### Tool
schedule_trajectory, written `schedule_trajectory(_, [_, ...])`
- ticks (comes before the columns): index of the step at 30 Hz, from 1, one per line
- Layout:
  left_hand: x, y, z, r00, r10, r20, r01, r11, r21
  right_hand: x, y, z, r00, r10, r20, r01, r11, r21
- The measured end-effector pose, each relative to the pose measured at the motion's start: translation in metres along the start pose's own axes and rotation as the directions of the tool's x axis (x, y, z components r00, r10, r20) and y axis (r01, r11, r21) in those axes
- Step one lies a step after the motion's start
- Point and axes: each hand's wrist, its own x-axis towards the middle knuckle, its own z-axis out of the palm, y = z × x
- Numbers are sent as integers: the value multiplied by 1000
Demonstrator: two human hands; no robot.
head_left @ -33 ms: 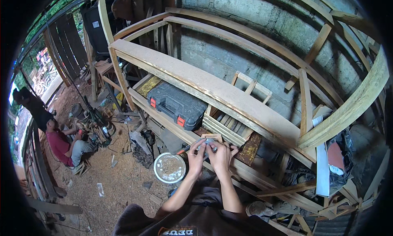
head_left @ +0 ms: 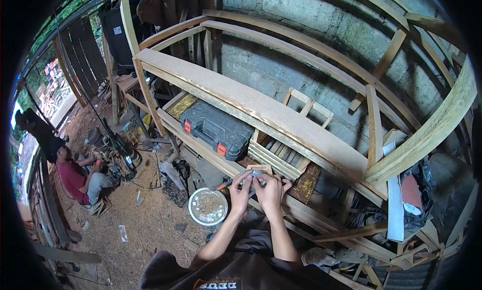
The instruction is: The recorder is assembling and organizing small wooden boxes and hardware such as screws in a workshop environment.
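Note:
Both hands are close together at the front rail of the wooden frame. My left hand (head_left: 240, 193) and my right hand (head_left: 269, 193) have their fingers closed at the tips around a small greyish object (head_left: 255, 174), too small and too covered by fingers to name. Just beyond the fingertips is a small pale wooden piece (head_left: 260, 167). Beside my left hand lies a tool with an orange end (head_left: 224, 186), partly hidden by the hand.
A black toolbox (head_left: 215, 129) with red latches rests on the lower shelf, next to stacked wooden slats (head_left: 275, 160). A long plank (head_left: 241, 101) runs above. A white-rimmed bucket (head_left: 208, 206) stands at left. Another person (head_left: 75, 179) sits on the floor farther left.

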Motion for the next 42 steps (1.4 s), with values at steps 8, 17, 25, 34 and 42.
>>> schedule_trajectory(8, [6, 2, -2, 999, 31, 24, -32, 999, 17, 8, 4, 5, 997, 39, 59, -51, 975, 215])
schedule_trajectory(17, [26, 9, 3, 997, 57, 59, -64, 991, 115, 28, 12, 10, 996, 17, 89, -29, 990, 135])
schedule_trajectory(25, [48, 17, 2, 986, 145, 77, -158, 969, 191, 39, 22, -5, 1000, -23, 15, 19, 976, 219])
schedule_trajectory(34, [53, -6, -22, 993, 114, 12, -115, 983, 143, 25, 47, -5, 991, 59, 117, -94, 943, 320])
schedule_trajectory(42, [43, -1, -19, 994, 110, 5, -110, 985, 134, 28, 38, -18, 997, 75, -28, -61, 936, 347])
